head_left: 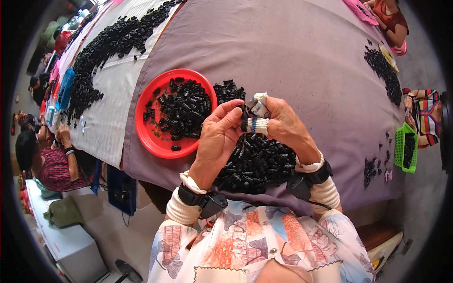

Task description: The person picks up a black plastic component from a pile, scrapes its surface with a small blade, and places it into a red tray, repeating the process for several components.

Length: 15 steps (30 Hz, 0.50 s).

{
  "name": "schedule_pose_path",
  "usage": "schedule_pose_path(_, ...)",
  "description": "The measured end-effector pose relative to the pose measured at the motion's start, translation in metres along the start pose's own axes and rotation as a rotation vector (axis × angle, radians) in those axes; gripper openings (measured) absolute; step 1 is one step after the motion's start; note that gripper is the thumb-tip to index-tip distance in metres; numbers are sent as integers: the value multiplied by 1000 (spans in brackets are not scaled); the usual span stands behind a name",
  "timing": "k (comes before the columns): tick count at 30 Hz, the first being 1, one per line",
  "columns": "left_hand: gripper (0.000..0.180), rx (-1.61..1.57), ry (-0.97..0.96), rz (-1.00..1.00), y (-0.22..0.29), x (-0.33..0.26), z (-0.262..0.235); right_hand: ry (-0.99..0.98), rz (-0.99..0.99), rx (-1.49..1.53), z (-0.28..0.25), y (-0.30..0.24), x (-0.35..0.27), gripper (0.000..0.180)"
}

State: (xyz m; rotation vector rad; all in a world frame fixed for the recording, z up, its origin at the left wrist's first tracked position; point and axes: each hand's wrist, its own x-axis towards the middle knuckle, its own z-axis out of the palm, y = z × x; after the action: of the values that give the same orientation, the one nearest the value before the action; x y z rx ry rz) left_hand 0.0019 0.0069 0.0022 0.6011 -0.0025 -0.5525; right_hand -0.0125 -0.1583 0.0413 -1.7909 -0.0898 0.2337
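My left hand (216,137) pinches a small black plastic part (244,112) between thumb and fingertips. Curled in from the other side, my right hand (289,123) presses its covered fingertips against the same part. A ribbed white cloth sleeve (257,125) and a pale wrap (259,106) cover fingers of that hand. Directly below both hands spreads a heap of black plastic parts (255,165). Left of my left hand sits a round red tray (142,127) with many similar parts (185,109) in it. The exact shape of the held part is partly hidden by my fingers.
A mauve cloth (302,52) covers the table. Another long heap of black parts (94,56) lies on the white cloth at left, where a person (59,160) works. At right are a green basket (406,146), smaller heaps and other people.
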Motion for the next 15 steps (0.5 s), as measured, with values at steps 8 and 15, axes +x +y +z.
schedule_pose_path(8,23,97,53,34,2,0,6,13,79,76,-1,-5,-2,24)
schedule_pose_path(15,21,68,12,39,0,1,2,9,74,67,-1,-3,0,20)
